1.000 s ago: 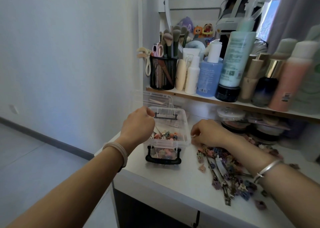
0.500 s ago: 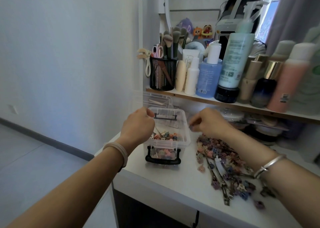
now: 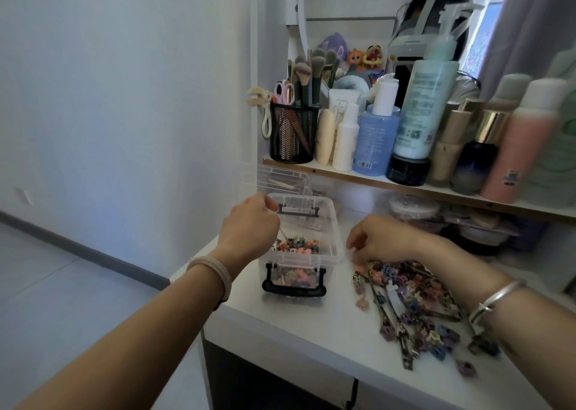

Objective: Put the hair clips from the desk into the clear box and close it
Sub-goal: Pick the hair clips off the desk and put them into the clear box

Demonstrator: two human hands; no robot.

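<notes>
– Hair clips (image 3: 414,303): location, orientation?
– Loose heap on white desk (image 3: 311,325), just right of clear box (image 3: 328,222); more inside box. Long slide clips fanned, long axes running far-left to near-right, toward desk's front edge. Box open-topped, long axis running away from camera, black handle at each short end.
– Hands?
– Left hand (image 3: 249,225): fingers curled over box's far-left rim; contents of grip impossible to tell. Right hand (image 3: 380,238): blurred, fingers curled down at heap's far-left edge; holding or not, cannot tell.
– Changes over last half second?
– Right hand lowered from box-rim height to heap. Left hand unmoved.
– Surroundings?
– Shelf (image 3: 374,180) above desk: black mesh cup (image 3: 293,132) of brushes, bottles (image 3: 377,138). Pale wall (image 3: 124,97), grey floor (image 3: 62,285) at left.
</notes>
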